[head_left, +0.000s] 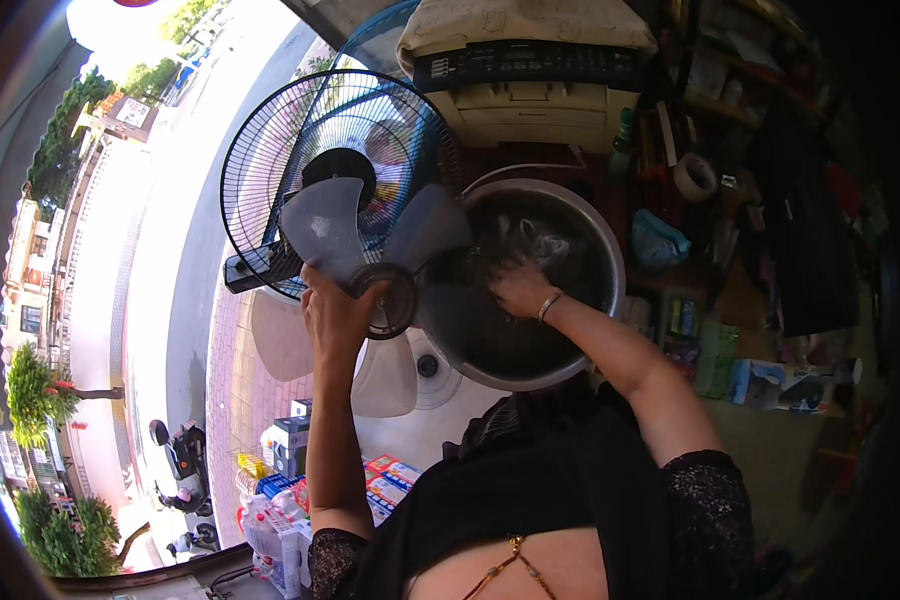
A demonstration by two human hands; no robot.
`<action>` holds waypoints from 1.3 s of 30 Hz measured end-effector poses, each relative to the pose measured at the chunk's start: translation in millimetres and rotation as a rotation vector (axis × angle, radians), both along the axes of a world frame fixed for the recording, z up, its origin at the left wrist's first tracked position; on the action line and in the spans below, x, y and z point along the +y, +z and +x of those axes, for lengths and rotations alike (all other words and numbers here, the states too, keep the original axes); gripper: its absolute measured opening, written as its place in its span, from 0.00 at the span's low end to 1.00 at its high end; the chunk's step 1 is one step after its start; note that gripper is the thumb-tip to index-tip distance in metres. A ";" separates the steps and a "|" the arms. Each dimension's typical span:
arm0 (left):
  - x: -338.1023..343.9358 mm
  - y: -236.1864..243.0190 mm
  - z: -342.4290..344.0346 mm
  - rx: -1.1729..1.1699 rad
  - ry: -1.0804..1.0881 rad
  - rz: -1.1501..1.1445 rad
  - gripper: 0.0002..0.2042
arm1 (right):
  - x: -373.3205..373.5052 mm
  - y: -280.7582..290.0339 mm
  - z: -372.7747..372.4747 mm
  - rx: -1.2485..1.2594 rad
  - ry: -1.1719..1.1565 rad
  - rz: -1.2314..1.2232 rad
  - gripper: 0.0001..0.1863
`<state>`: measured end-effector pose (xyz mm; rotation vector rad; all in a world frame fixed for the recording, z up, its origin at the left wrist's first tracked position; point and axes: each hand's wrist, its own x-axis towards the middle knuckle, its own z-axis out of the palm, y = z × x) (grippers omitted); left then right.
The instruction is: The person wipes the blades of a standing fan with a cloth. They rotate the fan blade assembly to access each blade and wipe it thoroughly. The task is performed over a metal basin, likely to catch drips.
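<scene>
My left hand [336, 312] grips a fan blade wheel [322, 225] by its dark round hub. The wheel has several greyish, see-through blades, and it is tilted over the left rim of a metal basin [615, 250]. Dark water [515, 345] fills the basin. My right hand [522, 288] is in the basin with its fingers curled at the water. A pale, blurred patch [550, 248] shows just beyond those fingers; whether it is cloth or suds is unclear. Behind the wheel stands a black wire fan guard [232, 190].
A printer [530, 100] with a cloth on top stands beyond the basin. Shelves at the right hold a tape roll [695, 177], a blue plastic bag [658, 240] and a green bottle [622, 140]. Boxed goods [390, 480] lie at lower left; a street with a parked scooter [182, 460] lies outside.
</scene>
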<state>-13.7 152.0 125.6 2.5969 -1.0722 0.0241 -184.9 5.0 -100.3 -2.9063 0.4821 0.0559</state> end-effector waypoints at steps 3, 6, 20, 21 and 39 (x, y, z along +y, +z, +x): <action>6.8 -3.9 5.6 0.072 0.020 0.000 0.50 | -0.5 -1.4 1.2 -0.140 -0.206 -0.112 0.12; 8.3 -8.4 7.1 0.080 0.018 -0.026 0.50 | -21.2 17.3 -0.5 -0.249 -0.329 0.428 0.10; -5.8 -16.0 1.9 0.042 -0.123 0.002 0.48 | -44.8 126.1 -10.2 -1.065 -0.260 1.296 0.10; -4.7 -17.9 5.5 0.011 -0.140 -0.020 0.47 | -46.8 120.9 -5.0 -1.084 -0.183 1.271 0.09; -7.1 -6.4 -18.9 0.004 -0.118 0.035 0.51 | -39.7 81.1 31.3 -1.478 -0.502 1.473 0.08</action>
